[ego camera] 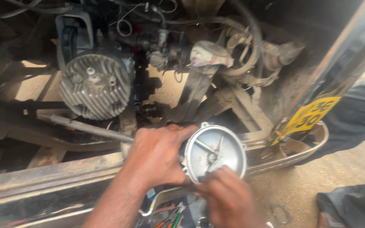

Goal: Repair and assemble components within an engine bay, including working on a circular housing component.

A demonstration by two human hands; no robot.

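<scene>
One round metal cover point(215, 153) is gripped by two hands. The left hand point(159, 157) is closed on its rim; the right hand point(229, 198) is curled on its lower edge. One finned cylinder head point(94, 84) is seen behind.

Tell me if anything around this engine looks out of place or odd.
Hoses and loose wires hang tangled above the frame, and a crumpled rag is stuffed among them. Both hands, left and right, hold the round silver metal cover.

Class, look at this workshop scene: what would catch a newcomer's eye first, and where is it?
First, the round silver metal cover at lower centre, gripped by the left hand at its left edge and the right hand below. Next, the ribbed grey engine cylinder head at upper left, and a yellow plate at right.
</scene>
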